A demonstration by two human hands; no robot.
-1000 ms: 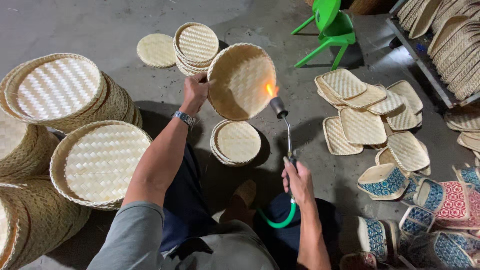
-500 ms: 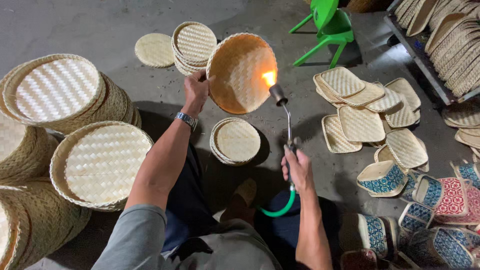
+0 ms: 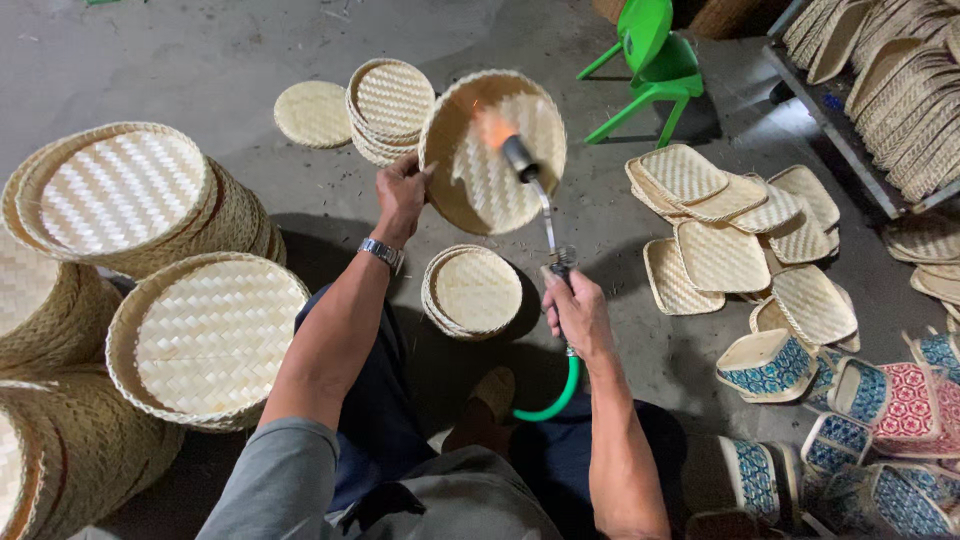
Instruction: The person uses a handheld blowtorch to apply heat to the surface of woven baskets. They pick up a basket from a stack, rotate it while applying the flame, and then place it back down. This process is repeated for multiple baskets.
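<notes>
Flame from a gas torch (image 3: 535,195) plays on the inner face of a round woven tray (image 3: 492,150), seen from the head camera. The left hand (image 3: 402,195) grips the tray by its near-left rim, fingers curled behind and thumb in front, tilting it upright so the weave faces the nozzle and the hand stays off to the side of the heat. The right hand (image 3: 575,312) is wrapped shut around the torch handle, wand angled up and away from the body; a green hose (image 3: 555,400) loops down from it toward the lap. Below the tray, a small stack of round trays (image 3: 473,292) sits on the concrete floor (image 3: 200,60) within arm's reach (handy for swapping, I judge). Squarish woven trays (image 3: 720,225) lie toward the floor's right side, and large baskets (image 3: 120,200) stand along its left edge.
</notes>
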